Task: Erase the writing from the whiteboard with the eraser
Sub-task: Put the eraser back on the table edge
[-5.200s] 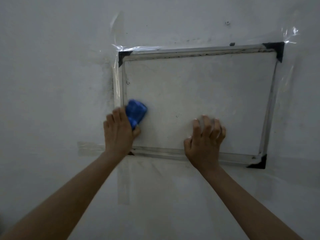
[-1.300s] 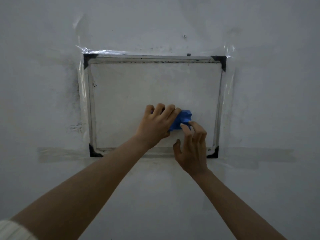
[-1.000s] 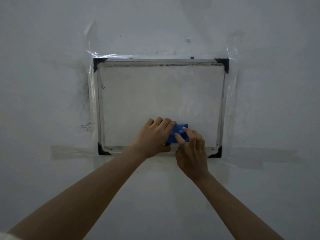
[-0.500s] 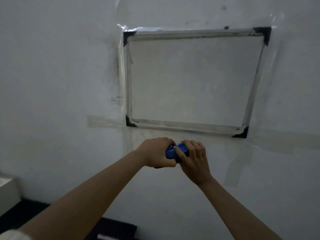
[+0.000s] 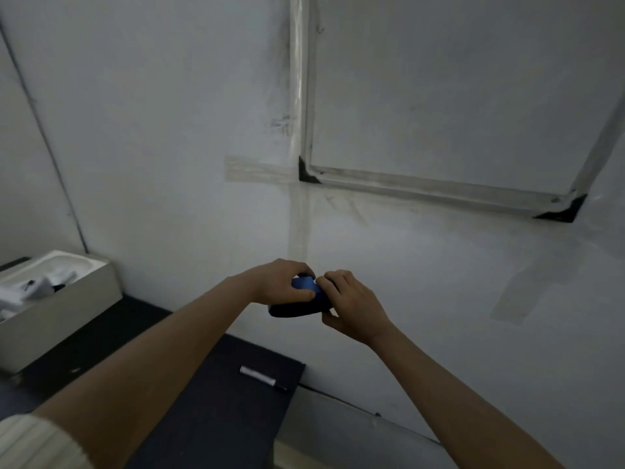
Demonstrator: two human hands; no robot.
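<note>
The whiteboard (image 5: 456, 106) hangs taped to the wall at the upper right, framed in metal with black corner caps; its surface looks blank. Well below it, in front of the wall, both hands hold the blue eraser (image 5: 304, 301). My left hand (image 5: 282, 280) grips it from the left with fingers over its top. My right hand (image 5: 351, 304) holds its right end. Most of the eraser is hidden by the fingers.
A dark table (image 5: 216, 401) stands below against the wall, with a marker (image 5: 262, 377) lying on it. An open white box (image 5: 50, 299) holding white items sits at the left. Strips of clear tape (image 5: 257, 170) run along the wall.
Both hands have come down off the whiteboard with the eraser held between them. The view has tilted down and left, bringing the table, marker and box into sight.
</note>
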